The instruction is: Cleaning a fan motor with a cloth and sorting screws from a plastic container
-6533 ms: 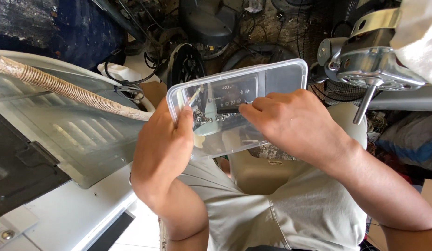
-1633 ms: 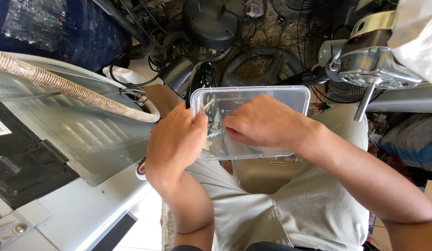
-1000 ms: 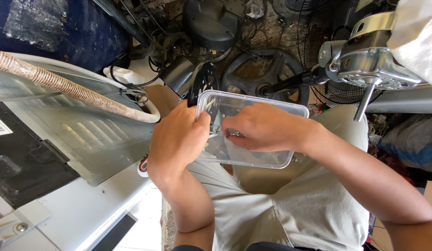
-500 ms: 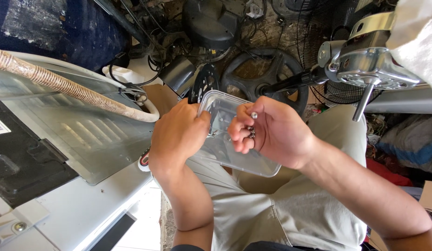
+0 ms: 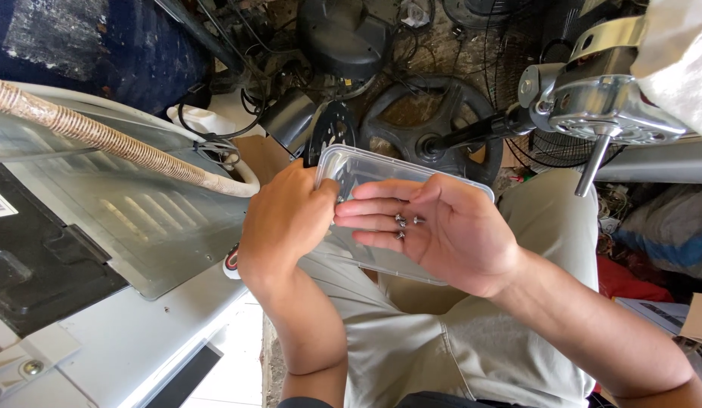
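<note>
My left hand [image 5: 284, 221] grips the left edge of a clear plastic container [image 5: 358, 168] held over my lap. My right hand [image 5: 441, 230] is turned palm up in front of the container, fingers loosely cupped. A few small metal screws [image 5: 402, 222] lie on its fingers. The container's lower part is hidden behind my right hand.
A grey appliance panel [image 5: 124, 227] with a corrugated hose [image 5: 101, 140] lies at my left. A fan motor on a metal shaft [image 5: 600, 98] sits upper right. A black fan base [image 5: 434, 125], cables and fan parts crowd the floor ahead. My beige trousers [image 5: 441, 347] are below.
My right hand came out of the container and turned palm up, showing the screws. The container tilted and dropped lower, while my left hand kept its grip on the edge.
</note>
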